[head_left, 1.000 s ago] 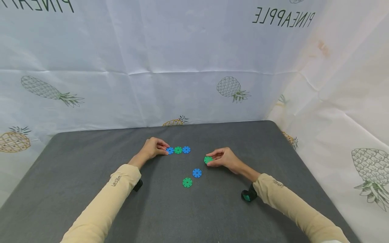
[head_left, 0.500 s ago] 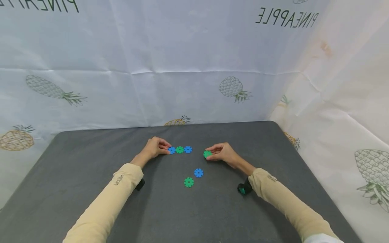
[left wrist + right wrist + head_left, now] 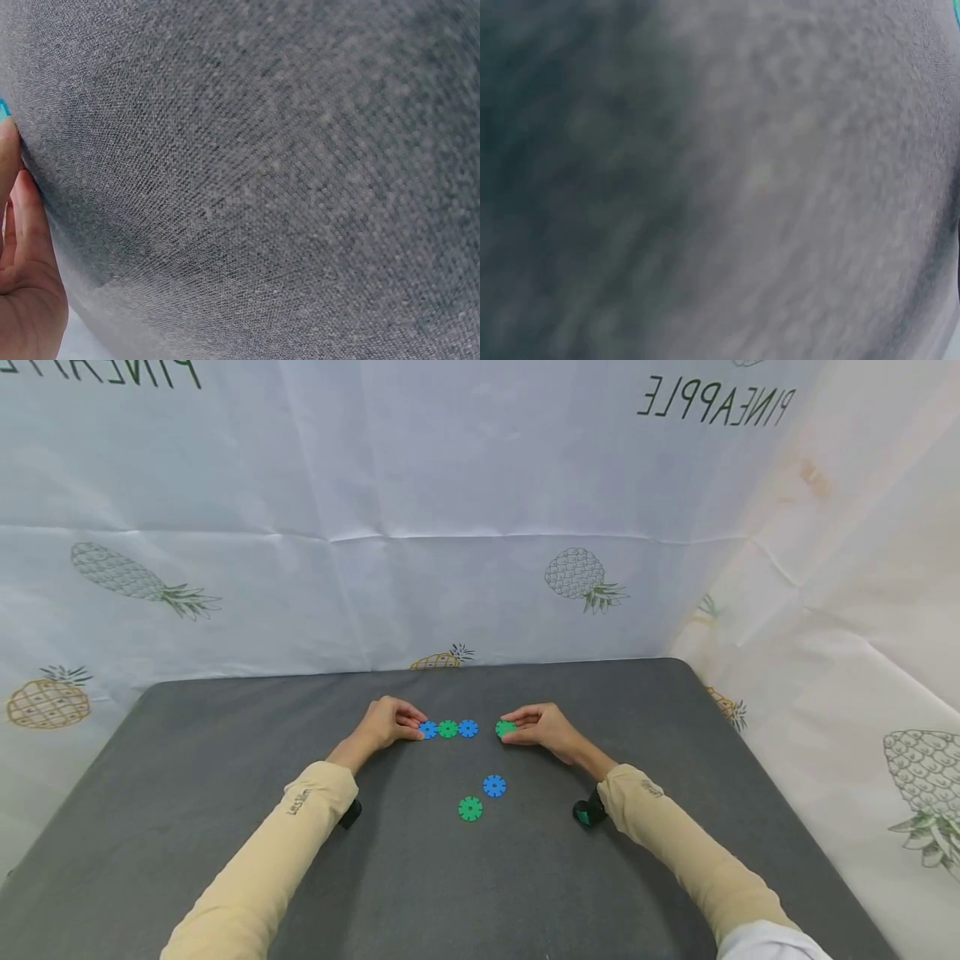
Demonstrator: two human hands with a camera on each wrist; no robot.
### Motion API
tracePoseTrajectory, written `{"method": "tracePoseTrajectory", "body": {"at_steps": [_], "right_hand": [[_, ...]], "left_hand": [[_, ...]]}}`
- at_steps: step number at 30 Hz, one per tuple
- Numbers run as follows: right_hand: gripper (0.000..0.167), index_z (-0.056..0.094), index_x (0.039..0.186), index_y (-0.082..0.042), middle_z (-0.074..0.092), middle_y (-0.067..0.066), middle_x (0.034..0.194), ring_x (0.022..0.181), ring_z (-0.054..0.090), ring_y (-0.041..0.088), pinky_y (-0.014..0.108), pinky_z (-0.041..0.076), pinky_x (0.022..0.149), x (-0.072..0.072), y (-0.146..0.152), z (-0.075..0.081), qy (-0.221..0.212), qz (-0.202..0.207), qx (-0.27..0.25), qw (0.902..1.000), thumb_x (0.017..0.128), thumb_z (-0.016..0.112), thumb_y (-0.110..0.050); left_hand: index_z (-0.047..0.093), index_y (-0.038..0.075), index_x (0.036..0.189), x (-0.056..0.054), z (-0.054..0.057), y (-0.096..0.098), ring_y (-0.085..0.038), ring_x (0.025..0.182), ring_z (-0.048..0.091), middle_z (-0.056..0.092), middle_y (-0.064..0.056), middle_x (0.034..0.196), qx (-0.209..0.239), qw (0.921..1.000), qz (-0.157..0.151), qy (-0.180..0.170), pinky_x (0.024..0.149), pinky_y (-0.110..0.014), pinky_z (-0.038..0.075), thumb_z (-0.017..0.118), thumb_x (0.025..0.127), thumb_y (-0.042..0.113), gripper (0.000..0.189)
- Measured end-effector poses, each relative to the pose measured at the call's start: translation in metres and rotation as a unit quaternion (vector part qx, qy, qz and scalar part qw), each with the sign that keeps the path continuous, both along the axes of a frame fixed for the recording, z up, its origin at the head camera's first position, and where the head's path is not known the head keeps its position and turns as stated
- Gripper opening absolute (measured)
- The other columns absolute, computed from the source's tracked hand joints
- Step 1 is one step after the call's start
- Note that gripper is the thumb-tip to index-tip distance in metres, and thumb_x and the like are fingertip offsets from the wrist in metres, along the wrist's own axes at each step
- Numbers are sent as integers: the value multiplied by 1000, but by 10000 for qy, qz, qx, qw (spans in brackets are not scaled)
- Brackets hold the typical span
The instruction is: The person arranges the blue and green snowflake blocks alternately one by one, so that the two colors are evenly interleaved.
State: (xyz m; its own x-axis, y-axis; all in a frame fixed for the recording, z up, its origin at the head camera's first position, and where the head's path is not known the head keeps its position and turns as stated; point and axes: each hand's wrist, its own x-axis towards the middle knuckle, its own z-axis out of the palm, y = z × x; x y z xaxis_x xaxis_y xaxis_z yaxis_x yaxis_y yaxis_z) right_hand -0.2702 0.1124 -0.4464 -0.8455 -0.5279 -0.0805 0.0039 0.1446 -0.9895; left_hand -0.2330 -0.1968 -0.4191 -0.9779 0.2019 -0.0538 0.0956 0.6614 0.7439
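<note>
My left hand pinches the left blue notched disc at its edge, between thumb and fingers. That disc heads a row, with a green notched disc in the middle and another blue notched disc on the right. Just right of the row, a small gap away, my right hand pinches a separate green notched disc. In the left wrist view only part of the left hand shows, at the left edge. The right wrist view shows mostly blurred cloth.
Nearer to me lie a loose blue disc and a loose green disc. Dark grey cloth covers the table. A white pineapple-print curtain hangs behind and along the right side.
My right hand has carried its green disc away from me and slightly left, level with the row. The left hand keeps its hold on the row's left end.
</note>
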Motion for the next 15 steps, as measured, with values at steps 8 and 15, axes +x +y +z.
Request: {"method": "tracePoseTrajectory", "body": {"at_steps": [8,15], "right_hand": [[37,67,112,8,71,10,95,82,67,15,32,57,75,-7,-8,1,56,-207,61,9998,77,77,4],[37,67,111,9,68,20,106,84,67,12,31,57,76,-9,-13,4,380,-304,359,9982,76,78,3]], "left_hand": [[72,-5,101,2,1,0,-23,83,68,72,-13,87,-84,9999,66,-31,77,-36,55,76,81,4,22],[73,-4,102,0,2,1,-23,83,69,72,-13,88,-159,9999,47,0,76,-35,55,77,81,4,23]]}}
